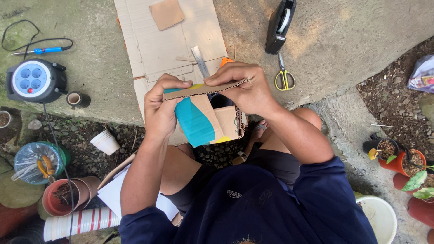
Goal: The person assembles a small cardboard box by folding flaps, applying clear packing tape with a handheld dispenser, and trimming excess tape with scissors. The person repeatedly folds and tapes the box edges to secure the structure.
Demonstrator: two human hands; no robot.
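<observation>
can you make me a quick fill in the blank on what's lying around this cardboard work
Both hands, left hand and right hand, hold a piece of ____.
The scissors have ____ handles.
The tape dispenser is ____ in colour.
The metal ruler lies on a flat sheet of ____.

Missing words: cardboard; yellow; black; cardboard

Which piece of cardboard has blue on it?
The cardboard piece held in both hands; the flat sheet and small square on the concrete are plain brown.

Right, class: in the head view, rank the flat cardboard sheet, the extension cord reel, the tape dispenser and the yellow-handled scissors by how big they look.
1. flat cardboard sheet
2. extension cord reel
3. tape dispenser, though its length comes close to the reel's width
4. yellow-handled scissors
</observation>
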